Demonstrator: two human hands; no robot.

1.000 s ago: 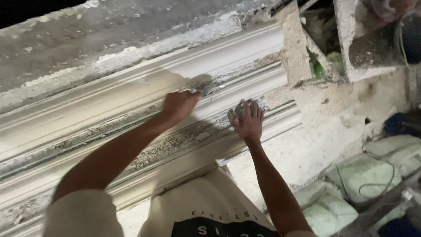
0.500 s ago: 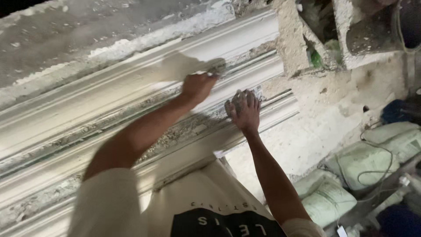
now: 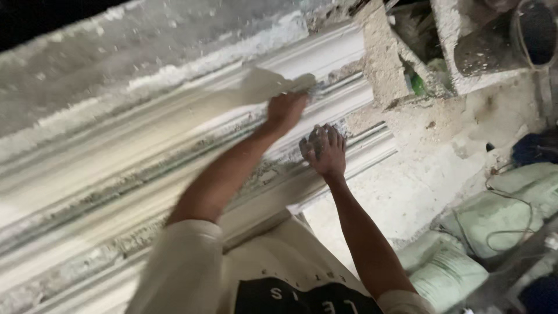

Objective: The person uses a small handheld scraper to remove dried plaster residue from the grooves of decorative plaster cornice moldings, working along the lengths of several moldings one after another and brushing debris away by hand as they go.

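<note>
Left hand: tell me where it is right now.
In the head view, the left hand is up on the white plaster moulding, just left of and above the right hand.

Left arm extended up and far, bare forearm blurred; left hand (image 3: pixel 286 110) curled into a closed grip, knuckles toward the camera. Right arm extended beside it; right hand (image 3: pixel 323 150) spread flat, fingers apart, palm down.

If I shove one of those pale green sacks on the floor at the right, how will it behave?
The pale green sacks look bulging and slumped, so probably heavy and floppy, dragging rather than sliding. A dark cable lies across one and would likely snag. They sit flat, so rolling seems unlikely.
</note>
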